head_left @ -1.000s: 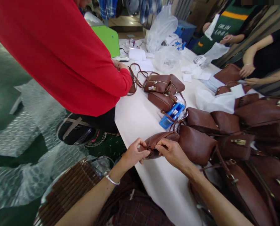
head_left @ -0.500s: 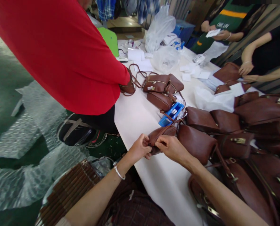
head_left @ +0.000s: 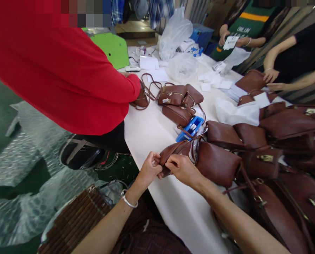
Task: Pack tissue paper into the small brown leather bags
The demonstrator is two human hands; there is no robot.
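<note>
A small brown leather handbag lies near the table's left edge, its near end between my two hands. My left hand is closed on that end, with fingers curled round it. From the other side my right hand pinches at the same end, thumb and fingertips together. The exact spot under my fingertips is too small to make out. Just beyond the bag sits a blue plastic tray, with a thin brown strap across it. Another brown bag stands right beside my right hand.
Many brown bags crowd the table's right side. Further off are a group of bags, clear plastic bags and papers. A person in a red top stands at left; two people work opposite. Bubble wrap covers the floor.
The view has shifted slightly, so the table and bags appear further left. My hands stay at the bag's end. Across the table, a person's hands now hold the white card upright.
</note>
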